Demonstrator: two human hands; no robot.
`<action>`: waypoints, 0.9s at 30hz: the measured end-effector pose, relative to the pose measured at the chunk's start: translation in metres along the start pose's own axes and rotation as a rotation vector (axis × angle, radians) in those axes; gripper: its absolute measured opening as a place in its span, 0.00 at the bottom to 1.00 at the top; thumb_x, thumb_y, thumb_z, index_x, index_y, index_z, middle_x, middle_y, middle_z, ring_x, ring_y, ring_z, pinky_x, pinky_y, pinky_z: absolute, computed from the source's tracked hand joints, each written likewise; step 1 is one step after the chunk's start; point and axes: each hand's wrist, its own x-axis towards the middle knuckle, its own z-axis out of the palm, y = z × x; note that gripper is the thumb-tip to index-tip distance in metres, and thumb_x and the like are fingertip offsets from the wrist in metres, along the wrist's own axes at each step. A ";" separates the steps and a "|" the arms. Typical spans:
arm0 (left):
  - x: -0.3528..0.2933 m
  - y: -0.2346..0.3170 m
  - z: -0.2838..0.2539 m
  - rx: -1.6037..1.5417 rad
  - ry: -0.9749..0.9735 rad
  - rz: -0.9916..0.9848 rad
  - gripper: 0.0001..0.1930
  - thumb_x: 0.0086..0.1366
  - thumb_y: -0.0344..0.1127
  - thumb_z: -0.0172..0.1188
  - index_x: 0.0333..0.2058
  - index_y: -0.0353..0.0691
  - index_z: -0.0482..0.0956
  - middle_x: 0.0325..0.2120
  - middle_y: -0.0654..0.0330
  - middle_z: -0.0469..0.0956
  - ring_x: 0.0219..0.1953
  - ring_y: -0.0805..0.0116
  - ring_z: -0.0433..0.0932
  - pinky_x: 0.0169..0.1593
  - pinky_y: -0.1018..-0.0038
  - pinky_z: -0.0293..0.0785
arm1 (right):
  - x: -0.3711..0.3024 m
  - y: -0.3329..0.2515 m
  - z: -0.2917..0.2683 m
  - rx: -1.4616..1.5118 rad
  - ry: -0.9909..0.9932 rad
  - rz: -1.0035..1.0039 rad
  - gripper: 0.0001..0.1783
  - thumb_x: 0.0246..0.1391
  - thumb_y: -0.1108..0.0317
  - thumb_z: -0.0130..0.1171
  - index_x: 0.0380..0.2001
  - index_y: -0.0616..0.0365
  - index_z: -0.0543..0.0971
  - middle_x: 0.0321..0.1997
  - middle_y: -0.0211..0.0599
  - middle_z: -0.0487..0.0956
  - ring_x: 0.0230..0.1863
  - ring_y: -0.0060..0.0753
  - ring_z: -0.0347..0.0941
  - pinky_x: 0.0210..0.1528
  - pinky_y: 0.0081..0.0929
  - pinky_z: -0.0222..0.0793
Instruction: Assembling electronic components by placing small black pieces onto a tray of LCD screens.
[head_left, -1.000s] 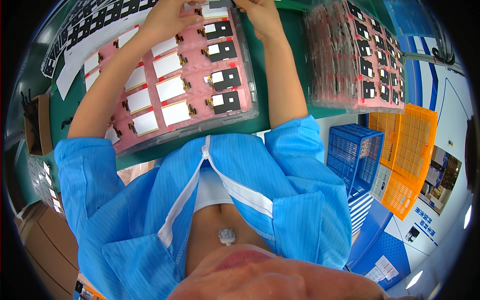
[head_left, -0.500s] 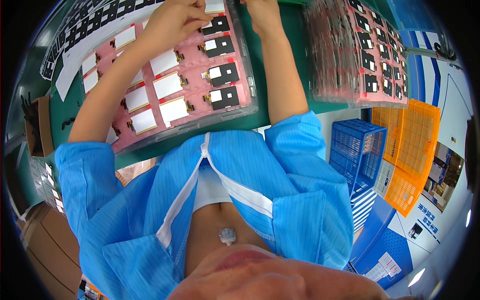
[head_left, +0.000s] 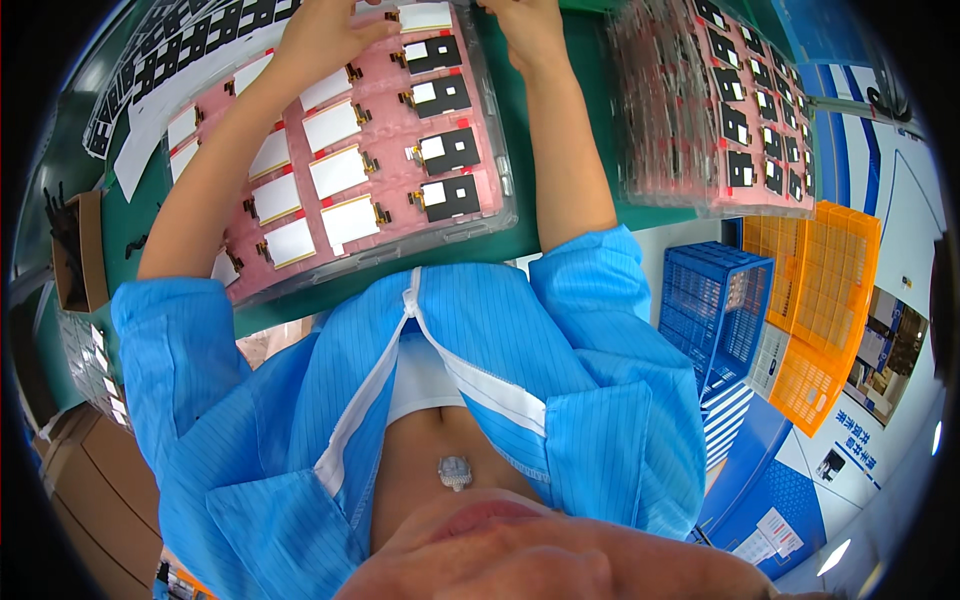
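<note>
A clear plastic tray (head_left: 507,185) with a pink lining lies on the green table. It holds rows of small white rectangular panels (head_left: 340,172) with thin flex tails. Down its right column, several panels carry black cut-out stickers (head_left: 450,150). My left hand (head_left: 335,38) is over the far part of the tray, thumb stretched apart from the fingers, close to an uncovered white panel (head_left: 425,16). Nothing shows in its grasp. Beyond the tray's right edge is my right hand (head_left: 525,28); the top of the picture cuts off its fingers, so its hold is hidden.
Sheets of black stickers (head_left: 190,45) lie at the far left. A tall stack of similar filled trays (head_left: 665,110) stands on the right. Below it are a blue crate (head_left: 690,300) and orange crates (head_left: 815,300). A cardboard box (head_left: 92,250) sits at the left.
My left hand has drawn away to the far left, its thumb and fingers parting. The black sticker and the white panel near it now show more fully. My right hand has barely moved.
</note>
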 end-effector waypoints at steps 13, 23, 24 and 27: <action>0.000 -0.003 0.005 0.070 -0.063 -0.039 0.16 0.50 0.35 0.76 0.38 0.38 0.85 0.34 0.54 0.78 0.38 0.55 0.78 0.44 0.64 0.75 | -0.012 -0.017 0.010 -0.181 -0.044 0.175 0.02 0.61 0.73 0.65 0.34 0.60 0.81 0.29 0.20 0.78 0.30 0.13 0.69 0.34 0.14 0.63; -0.001 0.002 0.008 0.048 -0.041 -0.071 0.16 0.49 0.34 0.77 0.37 0.38 0.85 0.34 0.54 0.78 0.39 0.54 0.79 0.44 0.63 0.75 | -0.007 -0.017 0.013 -0.301 -0.039 0.133 0.04 0.60 0.72 0.65 0.33 0.60 0.83 0.28 0.22 0.79 0.28 0.14 0.70 0.31 0.16 0.63; -0.001 0.004 0.007 0.023 -0.041 -0.079 0.16 0.49 0.34 0.77 0.37 0.38 0.85 0.34 0.54 0.78 0.38 0.54 0.79 0.43 0.63 0.75 | -0.007 -0.018 0.013 -0.313 -0.043 0.149 0.04 0.60 0.71 0.65 0.33 0.60 0.83 0.28 0.22 0.79 0.28 0.14 0.70 0.31 0.16 0.63; 0.000 0.005 0.008 -0.022 -0.040 -0.087 0.15 0.49 0.32 0.77 0.37 0.38 0.85 0.34 0.54 0.77 0.37 0.55 0.79 0.41 0.64 0.75 | -0.006 -0.014 0.009 -0.321 -0.040 0.120 0.04 0.60 0.71 0.65 0.33 0.61 0.83 0.28 0.23 0.79 0.28 0.15 0.70 0.31 0.16 0.63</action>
